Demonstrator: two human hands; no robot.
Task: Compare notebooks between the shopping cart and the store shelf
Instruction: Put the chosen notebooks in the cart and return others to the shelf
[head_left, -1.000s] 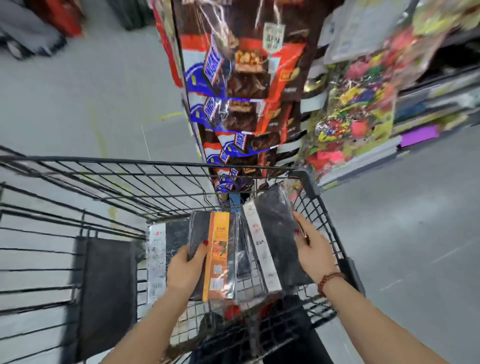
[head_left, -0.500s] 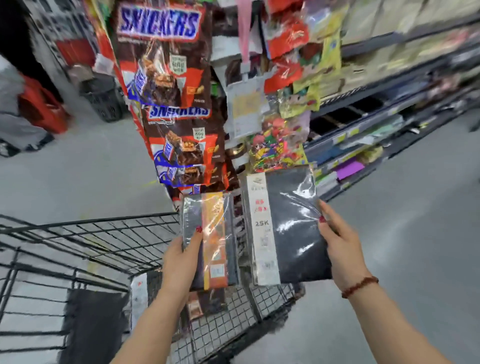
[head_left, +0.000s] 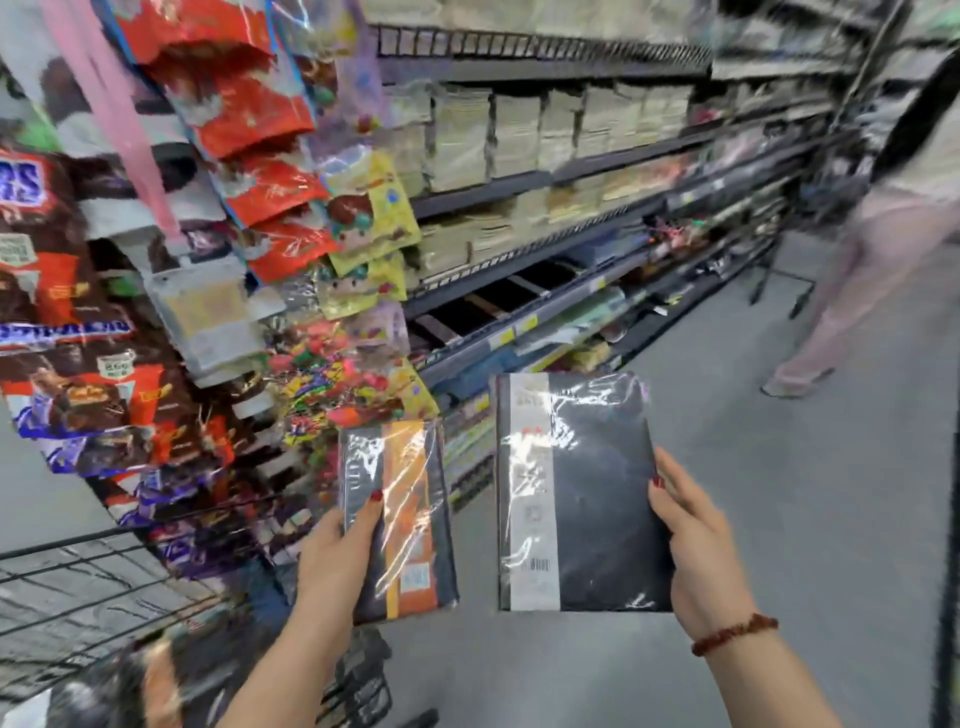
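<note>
My left hand (head_left: 335, 558) grips a small dark notebook with an orange band (head_left: 410, 519), wrapped in shiny plastic, held upright by its left edge. My right hand (head_left: 698, 551) grips a larger black notebook with a white strip (head_left: 587, 493), also wrapped, by its right edge. Both notebooks are side by side in front of me, apart from each other. The wire shopping cart (head_left: 78, 587) shows only at the lower left. The store shelf (head_left: 545, 182) with stacked pale notebooks runs along the upper right.
Hanging candy and chocolate bags (head_left: 104, 338) fill the end display on the left, close to my left hand. A person in pale trousers (head_left: 883, 234) walks in the aisle at the far right. Grey floor (head_left: 779, 493) lies beyond my right hand.
Both hands lifted the two notebooks out of the cart and up in front of me. My view swung up and right, from the cart toward the shelf aisle.
</note>
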